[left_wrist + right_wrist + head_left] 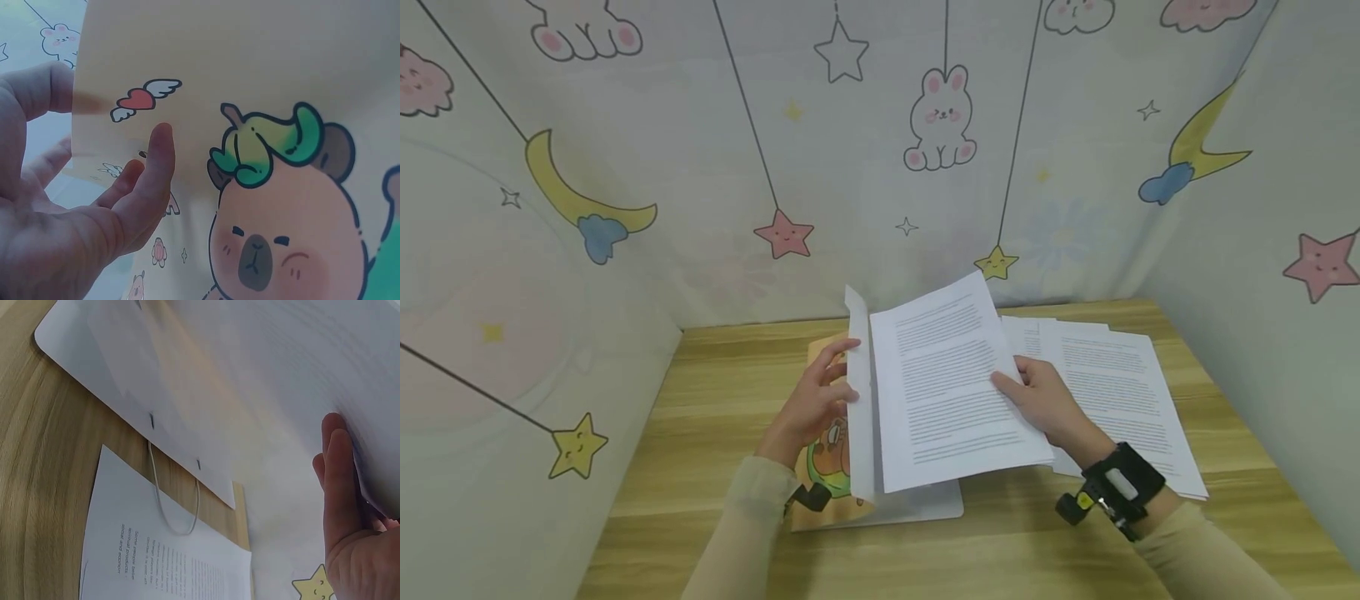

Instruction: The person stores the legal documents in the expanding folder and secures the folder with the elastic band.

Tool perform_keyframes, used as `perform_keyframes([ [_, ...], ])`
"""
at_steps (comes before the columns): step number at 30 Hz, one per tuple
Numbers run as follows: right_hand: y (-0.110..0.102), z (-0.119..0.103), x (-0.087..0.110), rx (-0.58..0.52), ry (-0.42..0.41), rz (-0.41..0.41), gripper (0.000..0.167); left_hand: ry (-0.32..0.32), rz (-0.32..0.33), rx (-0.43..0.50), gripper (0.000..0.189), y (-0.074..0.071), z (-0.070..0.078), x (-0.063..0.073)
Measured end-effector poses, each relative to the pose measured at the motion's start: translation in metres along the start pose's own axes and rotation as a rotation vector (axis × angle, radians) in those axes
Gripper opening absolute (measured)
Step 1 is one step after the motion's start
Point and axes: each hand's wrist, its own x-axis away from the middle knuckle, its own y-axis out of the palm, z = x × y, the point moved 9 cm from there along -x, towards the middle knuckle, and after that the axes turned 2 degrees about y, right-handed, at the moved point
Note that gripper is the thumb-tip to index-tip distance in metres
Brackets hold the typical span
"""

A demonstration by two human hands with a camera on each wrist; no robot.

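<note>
My left hand (pixel 811 408) holds the free edge of the raised cover of a folder (pixel 861 417), with fingers on both its sides. The cover's outside (pixel 287 44) is light orange with a cartoon capybara; its inside is white. My right hand (pixel 1047 402) grips a stack of printed sheets (pixel 955 392) by the right edge, thumb on the front and fingers behind. These sheets are tilted up over the opened folder, hiding most of its inside. In the right wrist view, a thin cord loop (pixel 164 515) hangs from the folder's white edge (pixel 94 387).
More printed sheets (pixel 1108 383) lie on the wooden table (pixel 715 417) to the right, partly behind the held stack. A cartoon-printed cloth wall (pixel 865 167) stands along the back and both sides. Wrist straps with small cameras (pixel 1123 487) sit near the hands.
</note>
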Motion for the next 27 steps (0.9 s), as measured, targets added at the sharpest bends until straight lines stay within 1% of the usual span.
perform_keyframes([
  [4,0.006,-0.001,0.001,0.007,0.015,0.004,0.044,-0.006,0.005,-0.001,0.078,0.0,0.0,0.001],
  [12,0.015,-0.011,0.002,0.007,0.015,-0.002,0.044,0.003,-0.001,0.017,0.078,0.002,0.002,0.001],
  [18,0.018,-0.019,0.006,-0.001,-0.003,-0.035,0.047,0.004,-0.003,0.005,0.078,0.002,0.002,0.0],
  [27,0.025,-0.027,0.009,-0.027,-0.026,-0.083,0.047,0.002,-0.002,0.012,0.077,0.003,0.003,0.0],
])
